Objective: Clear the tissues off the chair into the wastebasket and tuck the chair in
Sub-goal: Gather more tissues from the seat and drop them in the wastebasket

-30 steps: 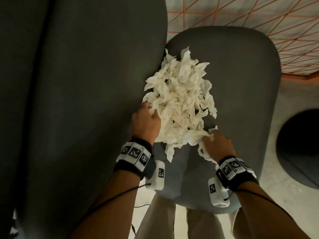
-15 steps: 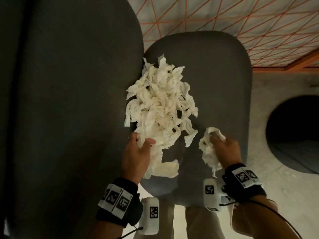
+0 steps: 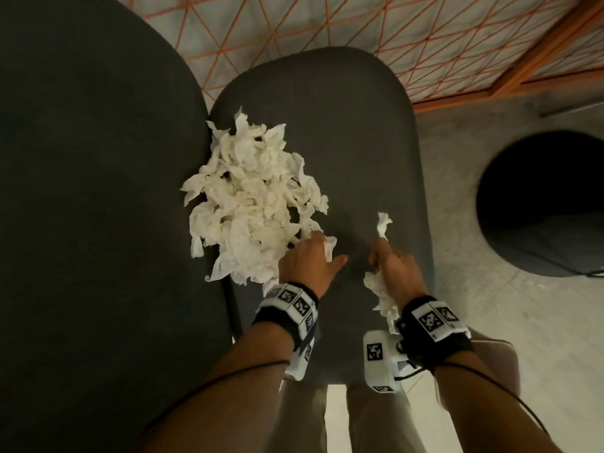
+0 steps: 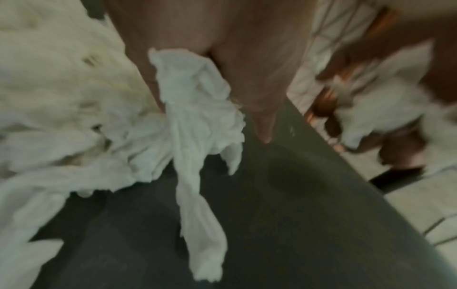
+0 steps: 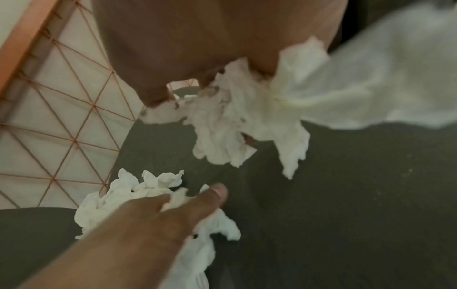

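A heap of crumpled white tissues [image 3: 248, 201] lies on the left half of the grey chair seat [image 3: 343, 125], against the dark chair back [image 3: 98, 191]. My left hand [image 3: 313, 246] is at the heap's near right edge, thumb stretched out, fingers pinching a tissue strip [image 4: 195, 136] that hangs down. My right hand [image 3: 392, 263] is apart from the heap over the seat's right side. It grips a tissue clump [image 3: 382, 295]; one end sticks up past the fingers, the rest hangs by the wrist. The dark round wastebasket [image 3: 539, 204] stands on the floor to the right of the chair.
An orange wire-grid panel [image 3: 359, 34] over a pale surface stands beyond the chair. Pale tiled floor [image 3: 490, 322] runs between the chair and the wastebasket. My legs are right behind the seat's near edge.
My right hand took a clump from the heap's near right corner and pulled it away. My left hand moved from the heap's left side to its near right edge and pinched a strip.
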A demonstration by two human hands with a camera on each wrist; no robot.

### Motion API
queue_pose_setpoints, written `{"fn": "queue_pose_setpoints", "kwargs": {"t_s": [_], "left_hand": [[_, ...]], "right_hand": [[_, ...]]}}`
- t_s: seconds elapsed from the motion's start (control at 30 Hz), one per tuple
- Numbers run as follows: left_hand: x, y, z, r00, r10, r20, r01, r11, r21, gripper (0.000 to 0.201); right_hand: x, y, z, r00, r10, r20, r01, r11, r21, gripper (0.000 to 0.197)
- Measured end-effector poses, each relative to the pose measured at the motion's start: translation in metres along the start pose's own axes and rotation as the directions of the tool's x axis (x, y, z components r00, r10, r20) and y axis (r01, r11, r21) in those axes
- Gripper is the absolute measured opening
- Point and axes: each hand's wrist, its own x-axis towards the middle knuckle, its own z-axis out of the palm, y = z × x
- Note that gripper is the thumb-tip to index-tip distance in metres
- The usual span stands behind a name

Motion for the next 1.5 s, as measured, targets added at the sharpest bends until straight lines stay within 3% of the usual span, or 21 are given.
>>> {"fn": "queue_pose_setpoints", "kwargs": {"t_s": [0.1, 0.17, 0.23, 0.33, 0.4, 0.5, 0.57, 0.63, 0.73, 0.8, 0.9, 1.0, 1.1, 1.3, 1.4, 1.5], "left_hand": [[0.016, 0.003, 0.019, 0.999, -0.049, 0.013, 0.048, 0.998, 0.035, 0.044], [0.019, 0.001, 0.026, 0.999, -0.047, 0.027, 0.048, 0.999, -0.01, 0.036], [0.015, 0.001, 0.028, 0.999, -0.022, 0.044, 0.025, 0.997, -0.076, 0.034], [0.001, -0.001, 0.024, 0.998, -0.007, 0.067, 0.018, 0.987, -0.158, 0.033], [-0.011, -0.006, 0.019, 0.999, -0.015, 0.042, 0.024, 0.974, -0.224, 0.022], [-0.029, -0.015, 0.014, 0.999, -0.032, 0.002, 0.03, 0.932, -0.361, 0.013], [-0.039, -0.021, 0.011, 0.999, -0.04, -0.004, 0.034, 0.907, -0.419, 0.021], [-0.045, -0.027, 0.008, 0.999, -0.05, -0.017, 0.036, 0.887, -0.461, 0.025], [-0.051, -0.034, -0.001, 0.993, -0.102, -0.058, 0.056, 0.843, -0.535, 0.012], [-0.056, -0.035, -0.012, 0.987, -0.151, -0.058, 0.091, 0.811, -0.578, 0.002], [-0.06, -0.042, -0.023, 0.98, -0.186, -0.067, 0.103, 0.768, -0.632, 0.016], [-0.06, -0.051, -0.026, 0.982, -0.162, -0.098, 0.078, 0.817, -0.571, 0.022], [-0.06, -0.055, -0.026, 0.974, -0.196, -0.114, 0.093, 0.803, -0.589, 0.035], [-0.062, -0.057, -0.021, 0.966, -0.231, -0.114, 0.107, 0.762, -0.639, 0.028], [-0.064, -0.06, -0.019, 0.965, -0.243, -0.097, 0.12, 0.74, -0.661, 0.029], [-0.065, -0.06, -0.021, 0.967, -0.245, -0.073, 0.117, 0.677, -0.726, 0.03]], "right_hand": [[0.001, -0.004, -0.008, 1.0, 0.019, 0.02, -0.018, 0.996, -0.084, 0.065], [0.004, -0.009, -0.008, 0.999, 0.021, 0.027, -0.017, 0.989, -0.145, 0.069], [0.008, -0.017, -0.006, 0.999, -0.034, 0.038, 0.041, 0.974, -0.221, 0.059], [0.019, -0.034, 0.005, 0.987, -0.147, 0.068, 0.161, 0.93, -0.331, 0.028], [0.027, -0.046, 0.016, 0.97, -0.226, 0.089, 0.243, 0.895, -0.375, 0.036], [0.042, -0.065, 0.035, 0.918, -0.36, 0.167, 0.394, 0.773, -0.498, 0.056], [0.054, -0.076, 0.048, 0.896, -0.375, 0.239, 0.442, 0.686, -0.579, 0.059], [0.065, -0.08, 0.06, 0.895, -0.351, 0.274, 0.441, 0.614, -0.655, 0.056], [0.075, -0.081, 0.069, 0.895, -0.374, 0.243, 0.42, 0.522, -0.742, 0.033], [0.075, -0.082, 0.069, 0.912, -0.361, 0.196, 0.378, 0.554, -0.742, 0.025], [0.069, -0.083, 0.061, 0.951, -0.283, 0.126, 0.293, 0.687, -0.665, 0.027], [0.058, -0.078, 0.049, 0.95, -0.304, 0.076, 0.284, 0.731, -0.62, 0.025], [0.053, -0.078, 0.045, 0.91, -0.41, 0.062, 0.353, 0.687, -0.635, 0.018], [0.078, -0.098, 0.067, 0.834, -0.491, 0.252, 0.487, 0.44, -0.754, 0.046], [0.085, -0.102, 0.07, 0.851, -0.473, 0.228, 0.453, 0.441, -0.774, 0.036], [0.077, -0.101, 0.061, 0.905, -0.382, 0.189, 0.383, 0.533, -0.754, 0.035]]}}
